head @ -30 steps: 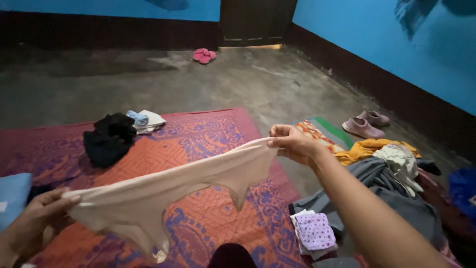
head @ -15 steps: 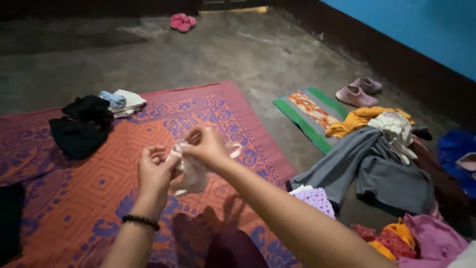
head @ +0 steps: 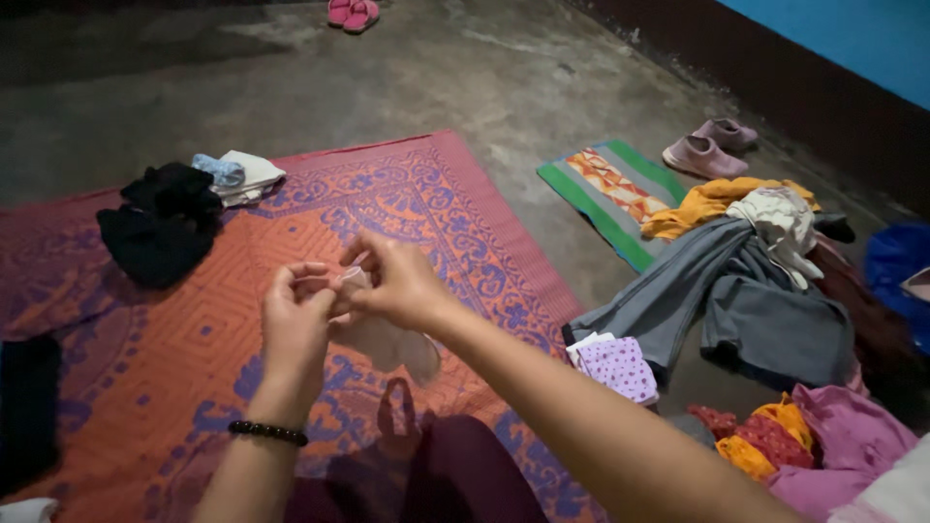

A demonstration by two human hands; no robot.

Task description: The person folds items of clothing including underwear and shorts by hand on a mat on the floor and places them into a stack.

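Note:
Both of my hands meet over the orange and purple patterned mat (head: 145, 358). My left hand (head: 294, 320), with a black bead bracelet at the wrist, pinches the top of a pale beige garment (head: 387, 341). My right hand (head: 399, 281) grips the same garment from the right side. The cloth is bunched between my fingers and hangs down in a small fold just above the mat. My dark red clothed knee shows below it.
A black clothes heap (head: 160, 228) and folded white and blue cloths (head: 237, 176) lie at the mat's far left. Right of the mat: a striped small mat (head: 605, 199), grey trousers (head: 746, 315), yellow cloth, dotted purple cloth (head: 620, 368), pink cloth. Slippers (head: 707, 145) stand near the dark wall base.
My hands came together from a wide stretch, and the beige garment went from spread out to folded small. The camera tilted down toward the mat.

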